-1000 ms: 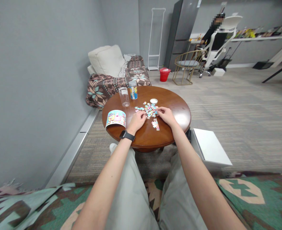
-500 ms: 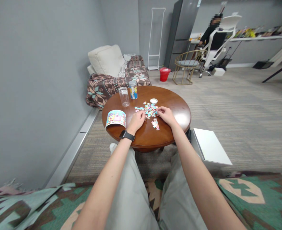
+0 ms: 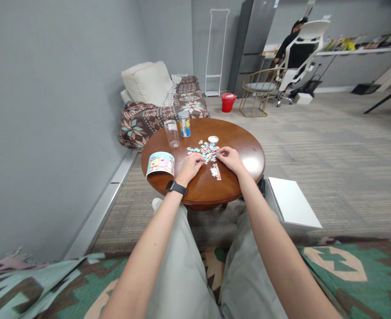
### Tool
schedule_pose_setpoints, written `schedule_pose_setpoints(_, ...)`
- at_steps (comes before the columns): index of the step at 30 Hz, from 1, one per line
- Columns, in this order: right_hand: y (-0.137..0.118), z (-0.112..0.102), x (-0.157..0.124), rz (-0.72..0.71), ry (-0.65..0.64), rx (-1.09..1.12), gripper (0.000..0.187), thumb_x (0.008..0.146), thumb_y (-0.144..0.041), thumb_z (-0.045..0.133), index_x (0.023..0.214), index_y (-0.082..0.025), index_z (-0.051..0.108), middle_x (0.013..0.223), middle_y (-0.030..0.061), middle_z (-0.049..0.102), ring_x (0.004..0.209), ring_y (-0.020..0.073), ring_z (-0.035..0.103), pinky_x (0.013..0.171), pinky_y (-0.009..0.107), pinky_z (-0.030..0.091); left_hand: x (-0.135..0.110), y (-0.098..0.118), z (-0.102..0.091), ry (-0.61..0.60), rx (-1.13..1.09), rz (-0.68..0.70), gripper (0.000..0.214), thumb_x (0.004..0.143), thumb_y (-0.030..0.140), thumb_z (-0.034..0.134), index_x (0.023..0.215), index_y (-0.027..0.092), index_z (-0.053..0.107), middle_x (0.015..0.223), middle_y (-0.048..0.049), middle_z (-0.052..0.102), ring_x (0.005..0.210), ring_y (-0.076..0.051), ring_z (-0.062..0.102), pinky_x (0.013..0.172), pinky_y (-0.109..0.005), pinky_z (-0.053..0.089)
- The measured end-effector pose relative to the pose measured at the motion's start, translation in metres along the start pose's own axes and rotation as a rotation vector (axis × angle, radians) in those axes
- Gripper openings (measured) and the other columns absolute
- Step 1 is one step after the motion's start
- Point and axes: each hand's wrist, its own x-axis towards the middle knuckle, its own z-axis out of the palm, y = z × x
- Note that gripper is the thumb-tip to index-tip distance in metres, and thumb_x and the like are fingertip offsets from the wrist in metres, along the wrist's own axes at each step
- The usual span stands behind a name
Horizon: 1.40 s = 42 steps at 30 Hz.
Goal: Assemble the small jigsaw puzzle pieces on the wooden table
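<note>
A loose heap of small pastel puzzle pieces (image 3: 205, 149) lies in the middle of a round brown wooden table (image 3: 248, 164). My left hand (image 3: 189, 167), with a black watch on the wrist, rests at the heap's near left edge, its fingers curled onto the pieces. My right hand (image 3: 229, 158) sits at the heap's right edge, fingers pinched at a piece I cannot single out. A small joined strip of pieces (image 3: 216, 171) lies between my hands, nearer to me.
On the table stand a clear plastic tube (image 3: 172, 133), a printed can (image 3: 184, 124), a white lid (image 3: 213, 139) and a curled cartoon picture sheet (image 3: 161, 163). A white box (image 3: 291, 204) sits right of the table. A person sits at a far desk.
Both hands have shifted slightly within the heap of pieces; the view has tilted a little. Otherwise nothing has moved.
</note>
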Motion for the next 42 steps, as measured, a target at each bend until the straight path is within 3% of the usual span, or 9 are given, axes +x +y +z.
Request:
schedule_pose_setpoints(6, -0.003, 0.0, -0.001, 0.031, -0.035, 0.069, 0.013, 0.071, -0.031, 0.064, 0.078, -0.021, 0.062, 0.077, 0.0024, 0.071, 0.072, 0.0186, 0.066, 0.074, 0.032, 0.052, -0.001, 0.004, -0.001, 0.023, -0.026, -0.063, 0.01, 0.087, 0.011, 0.057, 0.087, 0.017, 0.066, 0.092, -0.0045, 0.069, 0.078, -0.015, 0.064, 0.083, -0.029, 0.051)
schedule_pose_setpoints(12, -0.002, 0.001, -0.001, 0.033, -0.041, 0.119, 0.013, 0.067, -0.027, 0.063, 0.076, -0.021, 0.055, 0.081, 0.002, 0.071, 0.073, 0.0174, 0.066, 0.075, 0.031, 0.051, 0.0, 0.003, 0.0, 0.027, -0.086, -0.092, 0.006, 0.09, 0.015, 0.058, 0.09, 0.018, 0.063, 0.09, -0.0035, 0.069, 0.079, -0.016, 0.064, 0.083, -0.029, 0.05)
schedule_pose_setpoints(20, -0.003, 0.0, 0.0, 0.026, -0.027, 0.029, 0.018, 0.069, -0.036, 0.065, 0.078, -0.02, 0.062, 0.068, -0.0003, 0.064, 0.065, 0.0164, 0.059, 0.068, 0.03, 0.048, 0.002, 0.003, -0.001, 0.051, 0.028, -0.032, 0.011, 0.089, 0.016, 0.06, 0.079, 0.018, 0.06, 0.091, -0.0046, 0.064, 0.089, -0.017, 0.06, 0.088, -0.029, 0.047)
schedule_pose_setpoints(25, 0.001, 0.001, 0.001, 0.009, -0.041, 0.063, 0.027, 0.071, -0.039, 0.065, 0.09, -0.019, 0.066, 0.069, -0.0011, 0.063, 0.062, 0.0149, 0.057, 0.065, 0.029, 0.048, 0.0, 0.002, -0.001, 0.034, -0.038, -0.075, 0.007, 0.087, 0.018, 0.063, 0.081, 0.019, 0.06, 0.082, -0.0014, 0.064, 0.079, -0.016, 0.06, 0.08, -0.029, 0.048)
schedule_pose_setpoints(29, -0.001, 0.002, 0.0, 0.035, -0.066, 0.096, 0.022, 0.074, -0.037, 0.063, 0.088, -0.02, 0.064, 0.066, -0.0005, 0.064, 0.06, 0.0154, 0.06, 0.065, 0.03, 0.05, -0.001, 0.005, -0.003, 0.042, -0.011, -0.046, 0.011, 0.084, 0.016, 0.066, 0.076, 0.018, 0.059, 0.084, -0.0022, 0.064, 0.082, -0.017, 0.06, 0.082, -0.029, 0.048)
schedule_pose_setpoints(37, -0.009, 0.003, -0.005, -0.012, -0.114, 0.082, 0.012, 0.078, -0.032, 0.06, 0.083, -0.021, 0.062, 0.077, 0.0028, 0.074, 0.071, 0.0178, 0.069, 0.073, 0.03, 0.053, -0.002, 0.011, -0.004, -0.016, 0.007, -0.054, 0.008, 0.089, 0.02, 0.061, 0.082, 0.02, 0.061, 0.09, -0.0036, 0.071, 0.087, -0.019, 0.064, 0.087, -0.03, 0.047)
schedule_pose_setpoints(42, -0.007, 0.002, -0.005, -0.007, -0.088, 0.053, 0.014, 0.082, -0.034, 0.059, 0.085, -0.021, 0.062, 0.075, 0.0022, 0.075, 0.069, 0.0181, 0.07, 0.072, 0.031, 0.054, -0.002, 0.008, -0.001, -0.094, 0.02, -0.054, 0.009, 0.092, 0.023, 0.059, 0.083, 0.022, 0.059, 0.085, -0.0021, 0.072, 0.083, -0.019, 0.067, 0.081, -0.03, 0.047)
